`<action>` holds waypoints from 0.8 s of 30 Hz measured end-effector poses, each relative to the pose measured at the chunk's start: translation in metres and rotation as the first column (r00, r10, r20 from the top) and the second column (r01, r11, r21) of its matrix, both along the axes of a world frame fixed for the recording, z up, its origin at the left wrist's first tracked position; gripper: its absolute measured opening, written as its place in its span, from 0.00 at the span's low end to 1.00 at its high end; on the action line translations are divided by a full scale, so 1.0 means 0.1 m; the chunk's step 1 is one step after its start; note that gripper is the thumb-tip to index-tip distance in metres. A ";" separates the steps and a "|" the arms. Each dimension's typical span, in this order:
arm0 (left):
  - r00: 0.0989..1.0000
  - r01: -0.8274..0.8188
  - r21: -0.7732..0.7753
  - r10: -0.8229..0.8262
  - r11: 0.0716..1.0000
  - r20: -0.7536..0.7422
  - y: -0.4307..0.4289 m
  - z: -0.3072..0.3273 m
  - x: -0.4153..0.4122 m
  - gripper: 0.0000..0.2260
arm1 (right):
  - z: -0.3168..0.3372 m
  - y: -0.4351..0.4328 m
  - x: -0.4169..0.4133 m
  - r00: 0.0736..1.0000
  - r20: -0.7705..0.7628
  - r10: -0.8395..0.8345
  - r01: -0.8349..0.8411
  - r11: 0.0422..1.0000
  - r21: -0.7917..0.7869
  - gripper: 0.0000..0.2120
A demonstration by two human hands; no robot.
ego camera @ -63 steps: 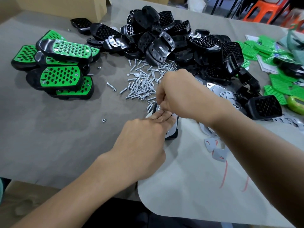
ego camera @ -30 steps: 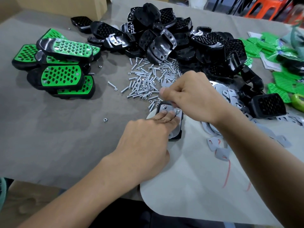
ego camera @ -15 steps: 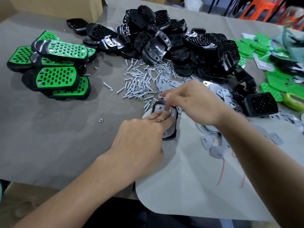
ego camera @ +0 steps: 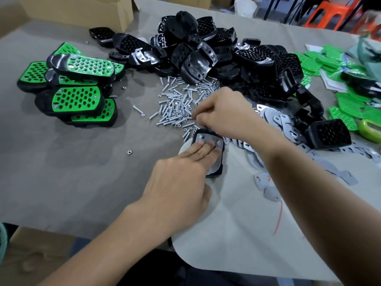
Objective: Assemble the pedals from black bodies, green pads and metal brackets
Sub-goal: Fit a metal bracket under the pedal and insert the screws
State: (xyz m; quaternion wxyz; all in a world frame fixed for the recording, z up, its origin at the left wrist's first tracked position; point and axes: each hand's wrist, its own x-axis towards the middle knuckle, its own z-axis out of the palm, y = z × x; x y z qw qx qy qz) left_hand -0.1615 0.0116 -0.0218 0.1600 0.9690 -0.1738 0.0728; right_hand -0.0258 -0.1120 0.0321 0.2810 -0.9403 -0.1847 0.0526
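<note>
A black pedal body [ego camera: 216, 173] lies upside down at the table's middle with a metal bracket [ego camera: 208, 138] on top, two screw ends showing through it. My left hand [ego camera: 179, 182] holds this pedal, fingers pressed flat on the bracket. My right hand [ego camera: 224, 112] is just beyond it at the near edge of the loose screw pile [ego camera: 175, 106], fingertips pinched on what looks like a small screw. Behind that pile is a heap of black bodies [ego camera: 226, 58]. Green pads [ego camera: 346, 104] lie at the right. Loose brackets [ego camera: 276, 120] are scattered under my right forearm.
Several finished green-and-black pedals [ego camera: 76, 98] are stacked at the left. A single nut [ego camera: 129, 152] lies on the grey table cover. A pale sheet [ego camera: 237, 223] hangs over the near edge. A cardboard box [ego camera: 82, 9] stands at the back left, an orange stool [ego camera: 329, 13] beyond the table.
My right hand has left the bracket's far end and moved up and left into the screw pile. My left hand stays pressed on the bracket.
</note>
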 end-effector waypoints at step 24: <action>0.842 -0.173 -0.399 0.345 0.900 0.414 -0.01 -0.23 -0.18 0.03 | 0.04 0.27 0.03 0.988 0.152 0.029 0.022 0.947 -0.321 0.06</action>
